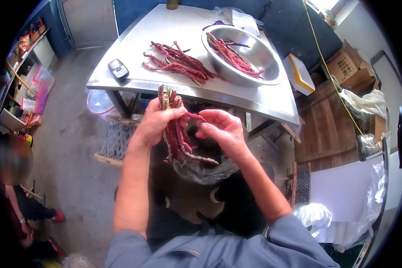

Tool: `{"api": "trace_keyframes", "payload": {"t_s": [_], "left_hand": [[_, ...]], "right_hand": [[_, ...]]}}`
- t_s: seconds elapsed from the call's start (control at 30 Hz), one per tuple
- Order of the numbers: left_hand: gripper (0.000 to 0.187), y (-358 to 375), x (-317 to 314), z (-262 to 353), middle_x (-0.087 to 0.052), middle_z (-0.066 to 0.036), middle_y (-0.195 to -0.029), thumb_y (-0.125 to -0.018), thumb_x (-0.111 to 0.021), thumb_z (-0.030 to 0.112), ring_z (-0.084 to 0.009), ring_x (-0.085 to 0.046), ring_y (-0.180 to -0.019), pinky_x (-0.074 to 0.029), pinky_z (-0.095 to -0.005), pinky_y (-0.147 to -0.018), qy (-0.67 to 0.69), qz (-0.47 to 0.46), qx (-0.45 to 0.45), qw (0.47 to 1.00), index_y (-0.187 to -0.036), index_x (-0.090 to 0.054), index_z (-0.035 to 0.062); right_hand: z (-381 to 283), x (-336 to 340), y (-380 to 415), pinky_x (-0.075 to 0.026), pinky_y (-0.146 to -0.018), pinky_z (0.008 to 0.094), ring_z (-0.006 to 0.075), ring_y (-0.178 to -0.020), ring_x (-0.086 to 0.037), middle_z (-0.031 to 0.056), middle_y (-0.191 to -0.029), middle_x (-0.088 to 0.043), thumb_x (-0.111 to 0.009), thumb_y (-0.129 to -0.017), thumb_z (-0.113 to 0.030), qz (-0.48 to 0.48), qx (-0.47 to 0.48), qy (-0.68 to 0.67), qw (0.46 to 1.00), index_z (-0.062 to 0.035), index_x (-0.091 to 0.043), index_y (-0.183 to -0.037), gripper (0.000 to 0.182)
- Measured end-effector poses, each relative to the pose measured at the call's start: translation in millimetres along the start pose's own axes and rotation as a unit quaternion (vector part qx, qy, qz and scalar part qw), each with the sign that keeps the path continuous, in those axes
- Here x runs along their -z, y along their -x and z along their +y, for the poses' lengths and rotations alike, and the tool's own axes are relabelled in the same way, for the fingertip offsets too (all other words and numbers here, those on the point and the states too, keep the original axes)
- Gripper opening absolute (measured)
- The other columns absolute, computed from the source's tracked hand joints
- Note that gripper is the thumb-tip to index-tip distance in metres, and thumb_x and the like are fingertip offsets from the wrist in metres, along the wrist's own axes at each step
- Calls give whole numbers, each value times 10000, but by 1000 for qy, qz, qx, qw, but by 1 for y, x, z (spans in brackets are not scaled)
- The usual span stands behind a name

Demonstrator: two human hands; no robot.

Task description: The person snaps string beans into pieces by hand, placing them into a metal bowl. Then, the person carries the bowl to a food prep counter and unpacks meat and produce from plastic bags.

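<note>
My left hand (pixel 158 123) is closed around a bunch of long red bean pods (pixel 176 140), which hang below it with their upper ends sticking out above. My right hand (pixel 221 129) pinches the end of one red pod that reaches across from the bunch, just in front of the table edge. More red pods (pixel 181 62) lie in a loose pile on the white table (pixel 134 40). A steel bowl (pixel 265 56) on the table's right part has further pods along its left inside.
A mobile phone (pixel 118 69) lies at the table's left corner. Under my hands is a clear plastic bag (pixel 205 174). A woven stool (pixel 114 140) stands below the table. Another person (pixel 24 210) sits at the far left. Cardboard boxes (pixel 348 64) are at the right.
</note>
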State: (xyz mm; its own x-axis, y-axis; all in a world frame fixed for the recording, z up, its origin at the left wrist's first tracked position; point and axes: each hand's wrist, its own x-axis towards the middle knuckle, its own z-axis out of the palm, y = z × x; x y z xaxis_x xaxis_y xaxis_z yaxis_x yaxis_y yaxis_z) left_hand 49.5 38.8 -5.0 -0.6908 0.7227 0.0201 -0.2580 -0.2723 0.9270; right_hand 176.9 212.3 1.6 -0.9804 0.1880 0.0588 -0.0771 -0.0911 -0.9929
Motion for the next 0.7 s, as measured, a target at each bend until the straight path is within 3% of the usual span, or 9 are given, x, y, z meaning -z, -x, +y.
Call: {"api": "trace_keyframes", "payload": {"t_s": [0.3, 0.47, 0.7], "left_hand": [[31, -2, 1, -7, -647, -87, -773, -872, -627, 23, -169, -644, -639, -562, -298, -609, 45, 56, 25, 997, -882, -598, 19], [15, 0, -2, -8, -652, -92, -765, -868, -625, 23, -165, -640, -620, -545, -277, -581, 42, 64, 39, 996, -871, -610, 21], [113, 1, -6, -13, -661, -84, -874, -865, -657, 26, -202, -695, -801, -583, -325, -703, 4, 36, 46, 998, -951, -583, 24]], "right_hand": [[5, -4, 5, -576, -722, 254, 150, -786, -693, 103, -978, -700, -656, -901, -24, 33, 15, 6, 999, 48, -618, -1181, 291], [9, -10, 4, -551, -669, 245, 134, -765, -679, 82, -928, -682, -643, -908, -34, 64, 31, -12, 997, 62, -608, -1147, 260], [10, -9, 2, -544, -644, 241, 117, -697, -659, 80, -876, -686, -647, -915, -68, 119, 36, 14, 992, 63, -634, -1096, 223]]}}
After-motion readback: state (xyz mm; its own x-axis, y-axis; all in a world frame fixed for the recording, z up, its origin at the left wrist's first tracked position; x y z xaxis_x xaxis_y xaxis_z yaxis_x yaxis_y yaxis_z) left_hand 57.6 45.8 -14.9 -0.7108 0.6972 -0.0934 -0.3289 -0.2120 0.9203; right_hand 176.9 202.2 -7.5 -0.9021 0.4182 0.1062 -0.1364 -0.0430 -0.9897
